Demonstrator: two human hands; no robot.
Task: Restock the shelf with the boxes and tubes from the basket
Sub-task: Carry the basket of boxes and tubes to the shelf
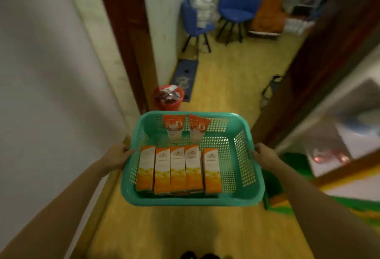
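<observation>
Two hands on basket: left hand (116,156) at the left rim, right hand (264,157) at the right rim of the teal basket (242,200), carried level above the yellow floor (226,73).
Load: five orange-and-white boxes (177,169) side by side along the near wall, lying flat; two tubes (186,128) propped against the far wall, caps down.
Shelf: not in view; nothing yet restocked, judging by the full basket.
Step in hand: carrying toward the shelf, most likely; best kept level and steady so the tubes stay leaning and the boxes stay in their row.
Left fingers: curled closed around the rim, tips hidden under the lip.
Right fingers: wrapped closed over the rim, thumb on top as far as blur allows.
Path ahead: red bucket (168,97) near the door frame on the left, blue chairs (236,9) further on; worth steering the basket past the bucket.
Risk: a tilt toward the far side could topple the tubes.
</observation>
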